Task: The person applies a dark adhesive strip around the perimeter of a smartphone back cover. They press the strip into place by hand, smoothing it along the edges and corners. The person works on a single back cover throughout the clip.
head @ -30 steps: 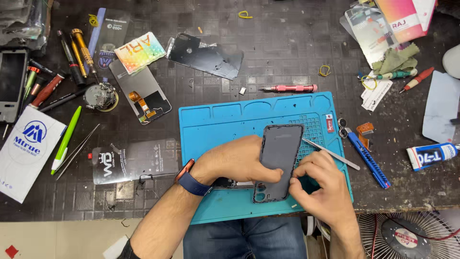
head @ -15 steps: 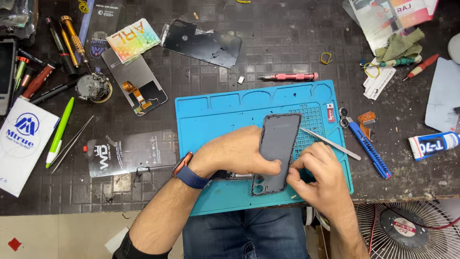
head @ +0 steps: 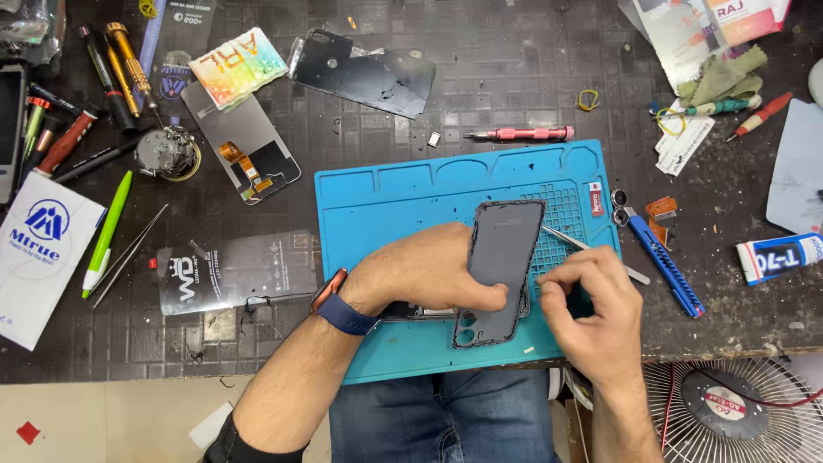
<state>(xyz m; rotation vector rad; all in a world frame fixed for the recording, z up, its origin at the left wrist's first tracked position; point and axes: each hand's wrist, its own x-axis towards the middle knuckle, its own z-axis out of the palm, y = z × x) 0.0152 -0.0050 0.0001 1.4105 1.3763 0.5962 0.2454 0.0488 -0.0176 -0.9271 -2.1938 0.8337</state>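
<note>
My left hand (head: pixel 429 273) presses on a phone body lying on the blue silicone work mat (head: pixel 386 197) and holds up the dark back cover (head: pixel 504 249), which tilts up off the phone. My right hand (head: pixel 591 313) is at the cover's right edge, fingers pinched on a thin metal tool (head: pixel 591 249) that points up and to the left. A dark-strapped watch (head: pixel 343 309) is on my left wrist.
A pink screwdriver (head: pixel 519 134) lies just above the mat. A blue utility knife (head: pixel 664 270) and a glue tube (head: pixel 780 255) are to the right. A phone screen with a flex cable (head: pixel 244 154), another back cover (head: pixel 364 75), tweezers (head: pixel 129 253), pens and a fan (head: pixel 737 411) surround the mat.
The back cover has lifted further from the phone body. My right hand has shifted slightly right along the cover's edge. The view has drifted a little.
</note>
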